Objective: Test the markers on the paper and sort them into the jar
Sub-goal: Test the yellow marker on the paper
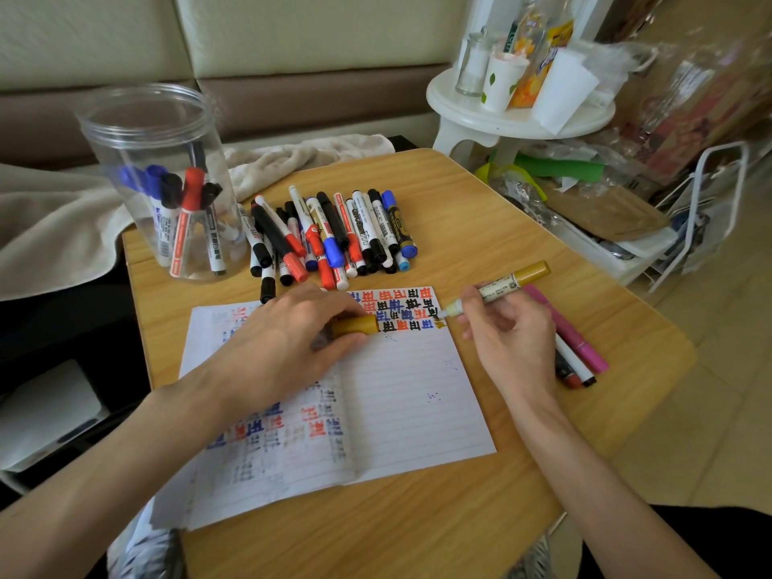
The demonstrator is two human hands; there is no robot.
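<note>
right hand [507, 340] tilted over notebook [376, 411] | grip pinching gold marker [497, 291], tip on page | left hand [284, 344] palm-down, grip around gold cap [357, 325]

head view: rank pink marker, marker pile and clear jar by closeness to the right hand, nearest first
From the right hand, which holds the gold marker:
1. pink marker, right beside the hand on its right side
2. pile of markers, farther back and to the left
3. clear jar, farthest, at the far left
</note>
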